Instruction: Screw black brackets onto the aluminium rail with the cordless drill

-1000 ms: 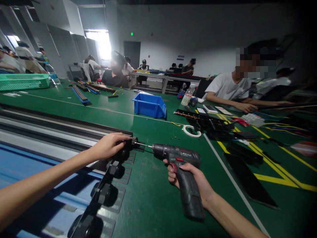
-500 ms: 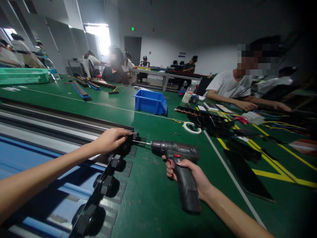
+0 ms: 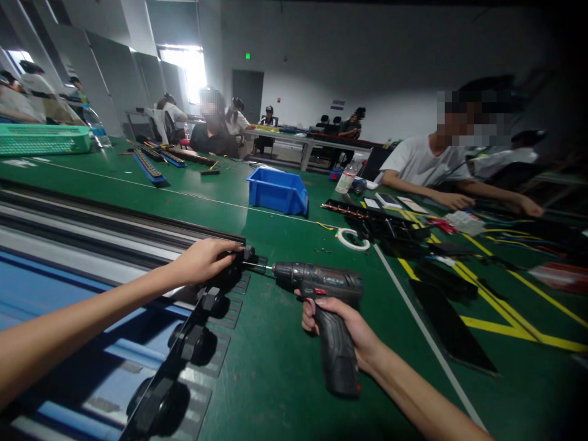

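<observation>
My right hand [image 3: 342, 318] is wrapped round the grip of a dark cordless drill [image 3: 321, 288], held level over the green table [image 3: 275, 367]. Its thin bit [image 3: 258, 266] points left into the end of a black roller bracket [image 3: 197, 337]. My left hand [image 3: 202, 260] is closed over the top end of that bracket, steadying it against a long black and silver rail [image 3: 92, 226]. Several black rollers run down the bracket toward me.
A blue bin [image 3: 277, 192] stands mid-table, and a white tape ring [image 3: 353, 239] lies to its right. Black parts and coloured wires [image 3: 413, 236] clutter the right side. A person in a white shirt [image 3: 427, 168] sits at right. A green crate [image 3: 43, 139] is at far left.
The drill and my right hand have shifted slightly left, shortening the visible bit at the bracket. My left hand stays on the bracket.
</observation>
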Available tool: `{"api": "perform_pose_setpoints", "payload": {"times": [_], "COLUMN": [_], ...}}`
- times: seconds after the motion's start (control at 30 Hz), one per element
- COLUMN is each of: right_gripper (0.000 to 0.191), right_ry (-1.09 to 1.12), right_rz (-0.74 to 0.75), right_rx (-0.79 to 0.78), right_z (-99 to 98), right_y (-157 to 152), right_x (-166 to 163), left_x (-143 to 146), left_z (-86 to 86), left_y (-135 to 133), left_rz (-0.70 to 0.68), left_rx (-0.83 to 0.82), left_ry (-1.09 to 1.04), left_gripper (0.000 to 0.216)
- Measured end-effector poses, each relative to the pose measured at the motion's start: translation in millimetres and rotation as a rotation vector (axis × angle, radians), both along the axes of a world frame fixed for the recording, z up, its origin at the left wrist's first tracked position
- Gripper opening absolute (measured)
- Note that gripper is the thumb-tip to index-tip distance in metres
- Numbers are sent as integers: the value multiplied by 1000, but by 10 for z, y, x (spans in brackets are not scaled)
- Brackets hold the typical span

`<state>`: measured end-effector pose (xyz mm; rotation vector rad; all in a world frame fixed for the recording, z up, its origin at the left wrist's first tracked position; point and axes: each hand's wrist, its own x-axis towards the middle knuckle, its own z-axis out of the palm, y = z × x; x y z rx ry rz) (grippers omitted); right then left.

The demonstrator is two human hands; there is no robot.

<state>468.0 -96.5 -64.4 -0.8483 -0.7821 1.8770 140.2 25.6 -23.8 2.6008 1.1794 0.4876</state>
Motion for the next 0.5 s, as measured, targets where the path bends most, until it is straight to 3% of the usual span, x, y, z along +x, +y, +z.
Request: {"api": "perform_pose_setpoints", "payload": {"times": [0.33, 0.5], "right_gripper": [36, 22], "right_ry": [-60, -64], "right_rz": [-28, -29], "right_rx": [-21, -15], "right_z": [-7, 14], "right_y": [-14, -27], "right_x": [-3, -25], "left_x": [30, 62], "left_z": [23, 6], "left_y": [-14, 11], "left_rz": [58, 122], "left_rx": [-62, -63], "left_ry": [-31, -118], "left_gripper": [39, 30]}}
